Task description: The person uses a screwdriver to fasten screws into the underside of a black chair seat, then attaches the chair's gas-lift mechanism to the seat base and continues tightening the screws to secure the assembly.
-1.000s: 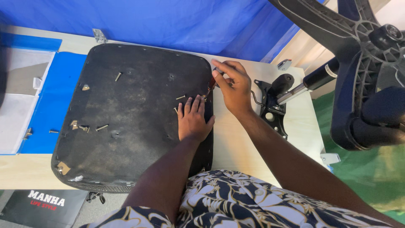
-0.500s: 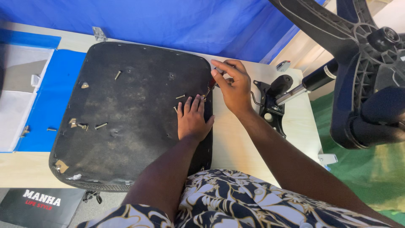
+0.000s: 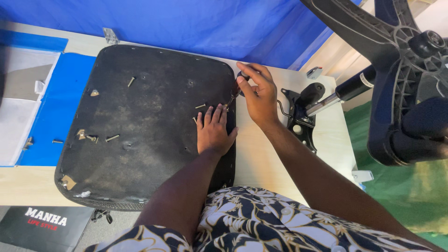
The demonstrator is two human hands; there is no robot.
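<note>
On seat pan (image 3: 140, 140) | left hand (image 3: 213, 133) flat, empty | right hand (image 3: 259, 93) pinching possibly a tool

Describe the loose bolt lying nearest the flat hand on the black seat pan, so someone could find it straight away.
Start at the big black upturned seat base on the pale wooden table. The left hand lies flat near its right edge. Just above that hand's fingertips lies a short silvery bolt; the other bolts lie farther left, toward the blue mat.

Black seat pad (image 3: 140, 126) — underside up, dusty, flat on table, bolts (image 3: 112, 138) loose atop
</note>
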